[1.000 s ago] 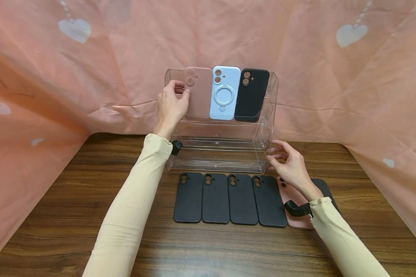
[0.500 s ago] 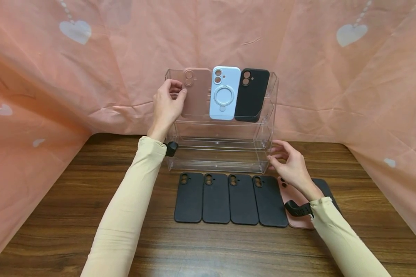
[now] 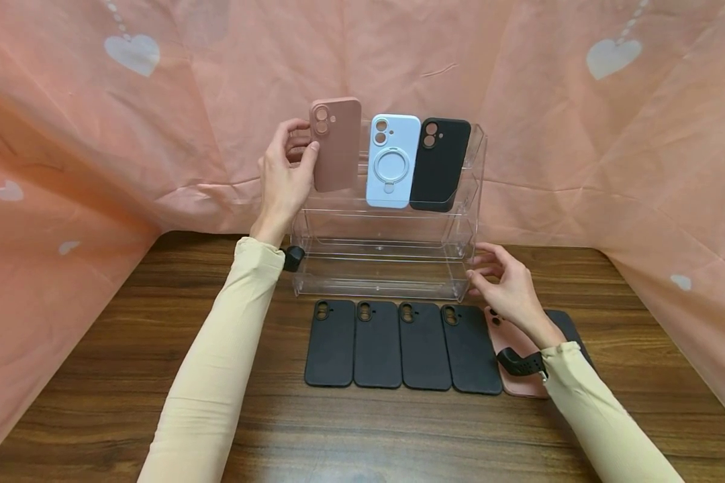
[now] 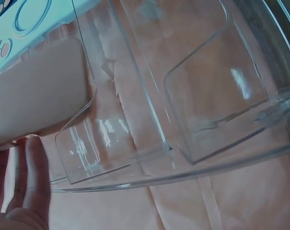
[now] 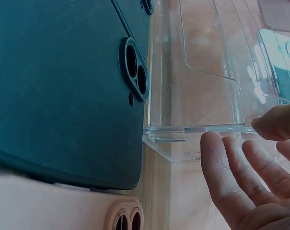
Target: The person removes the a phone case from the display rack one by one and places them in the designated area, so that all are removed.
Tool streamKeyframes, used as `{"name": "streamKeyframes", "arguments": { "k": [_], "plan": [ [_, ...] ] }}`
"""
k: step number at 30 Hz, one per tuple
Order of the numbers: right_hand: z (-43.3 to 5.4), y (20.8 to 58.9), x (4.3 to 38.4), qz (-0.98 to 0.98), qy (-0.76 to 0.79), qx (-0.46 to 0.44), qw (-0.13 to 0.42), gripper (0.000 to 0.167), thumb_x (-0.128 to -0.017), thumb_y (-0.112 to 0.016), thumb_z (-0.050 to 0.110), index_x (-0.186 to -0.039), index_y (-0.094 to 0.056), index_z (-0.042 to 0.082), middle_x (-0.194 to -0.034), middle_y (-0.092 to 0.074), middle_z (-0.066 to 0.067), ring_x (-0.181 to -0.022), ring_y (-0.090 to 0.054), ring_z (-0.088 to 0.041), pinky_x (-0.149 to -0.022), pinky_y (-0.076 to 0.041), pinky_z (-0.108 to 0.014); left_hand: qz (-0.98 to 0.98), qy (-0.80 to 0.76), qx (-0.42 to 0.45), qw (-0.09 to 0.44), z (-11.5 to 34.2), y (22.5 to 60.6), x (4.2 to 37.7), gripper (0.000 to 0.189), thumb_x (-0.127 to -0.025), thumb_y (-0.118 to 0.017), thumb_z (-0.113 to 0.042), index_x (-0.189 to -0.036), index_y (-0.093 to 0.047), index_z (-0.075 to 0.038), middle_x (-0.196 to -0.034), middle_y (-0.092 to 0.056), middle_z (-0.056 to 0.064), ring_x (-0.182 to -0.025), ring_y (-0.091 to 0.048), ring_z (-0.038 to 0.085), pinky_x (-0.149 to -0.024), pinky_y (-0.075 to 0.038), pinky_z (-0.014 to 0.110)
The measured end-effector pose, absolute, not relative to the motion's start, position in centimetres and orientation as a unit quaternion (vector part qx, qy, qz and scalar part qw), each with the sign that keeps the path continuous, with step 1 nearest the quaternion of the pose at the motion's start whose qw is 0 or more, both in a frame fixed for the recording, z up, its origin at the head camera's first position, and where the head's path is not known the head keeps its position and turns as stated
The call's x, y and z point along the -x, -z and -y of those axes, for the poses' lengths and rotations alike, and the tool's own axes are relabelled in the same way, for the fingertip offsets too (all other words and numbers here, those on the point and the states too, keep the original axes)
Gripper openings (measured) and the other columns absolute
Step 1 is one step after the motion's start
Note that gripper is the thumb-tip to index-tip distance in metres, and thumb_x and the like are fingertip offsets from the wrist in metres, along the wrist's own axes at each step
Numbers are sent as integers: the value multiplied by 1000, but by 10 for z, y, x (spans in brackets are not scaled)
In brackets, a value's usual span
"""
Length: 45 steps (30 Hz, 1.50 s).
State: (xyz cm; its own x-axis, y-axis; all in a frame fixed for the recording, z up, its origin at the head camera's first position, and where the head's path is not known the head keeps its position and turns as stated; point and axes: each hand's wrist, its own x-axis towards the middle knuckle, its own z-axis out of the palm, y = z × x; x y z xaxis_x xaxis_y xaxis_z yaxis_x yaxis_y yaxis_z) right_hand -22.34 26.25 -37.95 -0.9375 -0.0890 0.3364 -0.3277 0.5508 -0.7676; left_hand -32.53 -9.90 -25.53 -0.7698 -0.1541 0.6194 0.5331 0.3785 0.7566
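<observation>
My left hand (image 3: 285, 178) pinches a pink phone case (image 3: 341, 151) by its left edge, thumb in front and fingers behind. The case is held upright, raised before the top tier of a clear acrylic display stand (image 3: 379, 292). On that tier, a pale blue phone case (image 3: 402, 191) with a ring and a black phone case (image 3: 440, 168) lean side by side. In the left wrist view, the pink case (image 4: 39, 91) overlaps the stand's upper lip. Low on the right, my right hand (image 3: 507, 285) grips the stand's side panel, thumb and fingers (image 5: 216, 158) at its edge.
Several black phone cases (image 3: 329, 345) lie in a row on the wooden table (image 3: 350, 436) before the stand. Another pink case (image 3: 510, 335) and a dark case (image 3: 564, 329) lie partly under my right forearm. A pink curtain (image 3: 538, 134) hangs behind.
My left hand has shifted the pink phone case left, then lifted it up out of its slot on the top tier. The right hand has stayed at the stand's side.
</observation>
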Motion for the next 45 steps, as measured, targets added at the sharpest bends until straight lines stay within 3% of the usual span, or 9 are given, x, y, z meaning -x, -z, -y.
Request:
{"name": "streamKeyframes", "arguments": {
  "k": [4, 10, 17, 22, 27, 33, 37, 41, 45],
  "plan": [
    [-262, 378, 223, 869, -461, -123, 131, 55, -95, -68, 2, -147, -49, 6, -120, -64, -23, -84, -68, 1, -52, -59, -38, 751, 557, 136, 327, 99, 252, 323, 32, -98, -64, -14, -130, -63, -13, -113, -78, 9, -97, -75, 17, -81, -59, 26],
    [-262, 378, 222, 874, -459, -112, 118, 55, -97, -67, 5, -148, -47, 8, -123, -62, -22, -71, -73, -7, -44, -55, -41, 732, 586, 162, 309, 99, 248, 314, 31, -97, -66, -13, -128, -64, -14, -112, -77, 9, -92, -74, 14, -72, -60, 24],
    [-262, 380, 223, 870, -462, -116, 127, 55, -95, -68, 2, -147, -49, 7, -121, -64, -23, -82, -72, -7, -45, -56, -39, 718, 613, 187, 272, 101, 251, 299, 31, -96, -66, -10, -127, -62, -11, -110, -74, 13, -89, -72, 13, -71, -62, 29],
    [-263, 381, 224, 868, -463, -119, 132, 56, -95, -68, 1, -147, -49, 5, -121, -64, -24, -88, -69, -4, -54, -60, -35, 718, 618, 201, 249, 103, 261, 290, 32, -97, -65, -8, -127, -56, -6, -107, -70, 13, -88, -70, 16, -70, -62, 32],
    [-262, 381, 225, 867, -464, -122, 135, 55, -94, -68, -1, -146, -49, 3, -119, -65, -24, -88, -66, 1, -61, -62, -32, 724, 617, 208, 228, 108, 271, 281, 33, -97, -63, -6, -128, -53, -3, -106, -68, 11, -87, -68, 15, -70, -62, 33],
    [-262, 380, 223, 868, -459, -124, 141, 54, -94, -68, 0, -145, -50, 4, -119, -66, -24, -88, -65, 3, -60, -61, -31, 732, 618, 209, 196, 112, 280, 268, 35, -98, -64, -6, -130, -52, -3, -109, -68, 14, -87, -68, 15, -70, -62, 31],
    [-263, 380, 224, 871, -449, -128, 154, 54, -94, -69, 1, -144, -52, 3, -117, -67, -24, -87, -64, 6, -62, -59, -21, 738, 614, 216, 178, 114, 285, 259, 35, -98, -64, -5, -131, -52, -3, -109, -68, 15, -88, -68, 12, -70, -62, 29],
    [-263, 381, 224, 874, -442, -127, 158, 53, -94, -70, 1, -144, -52, 3, -116, -68, -24, -87, -63, 8, -64, -55, -14, 741, 614, 222, 156, 117, 292, 251, 35, -98, -64, -4, -131, -51, -3, -110, -67, 15, -88, -68, 13, -70, -63, 33],
    [-263, 381, 223, 872, -448, -124, 151, 54, -94, -69, 1, -145, -51, 4, -118, -67, -24, -88, -64, 5, -65, -57, -17, 743, 617, 222, 133, 120, 298, 245, 35, -98, -63, -3, -131, -50, -3, -110, -67, 16, -89, -69, 14, -71, -63, 39]
  ]
}}
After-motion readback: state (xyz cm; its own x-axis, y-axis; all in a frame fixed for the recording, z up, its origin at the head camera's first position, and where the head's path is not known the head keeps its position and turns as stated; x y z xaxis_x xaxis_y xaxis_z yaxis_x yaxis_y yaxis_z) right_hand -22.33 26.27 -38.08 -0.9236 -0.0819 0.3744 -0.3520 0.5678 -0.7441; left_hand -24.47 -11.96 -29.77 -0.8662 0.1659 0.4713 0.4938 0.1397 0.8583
